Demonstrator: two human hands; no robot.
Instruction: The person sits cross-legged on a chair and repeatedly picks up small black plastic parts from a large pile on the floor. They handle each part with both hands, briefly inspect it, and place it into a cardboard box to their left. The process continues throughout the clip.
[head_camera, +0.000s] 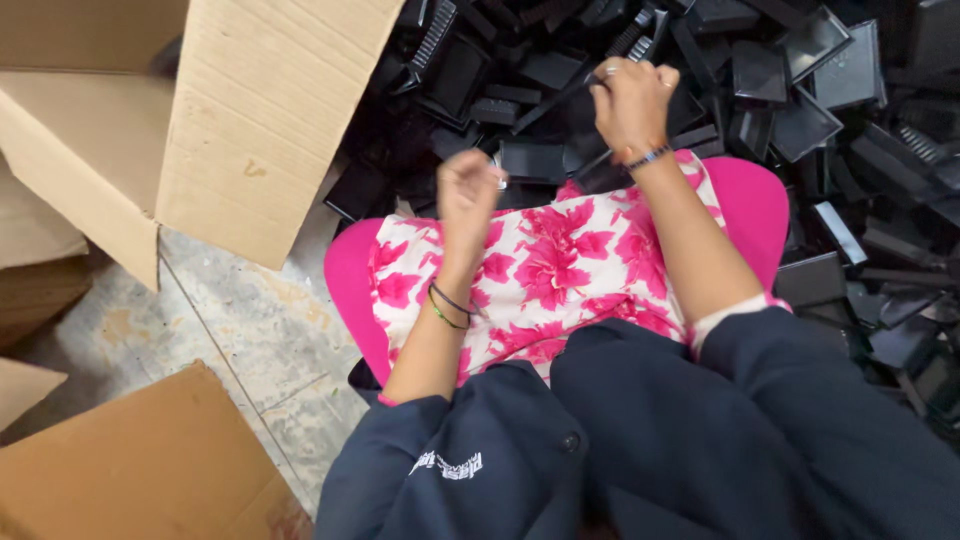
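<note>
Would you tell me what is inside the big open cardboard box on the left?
The cardboard box shows only bare brown inner walls where its mouth is visible. Its front flap covers the rest, so any contents there are hidden. The black plastic parts lie outside it.

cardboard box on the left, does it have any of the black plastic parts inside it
No, the open cardboard box shows only bare brown inside, while the black plastic parts lie heaped on the floor beside it.
</note>
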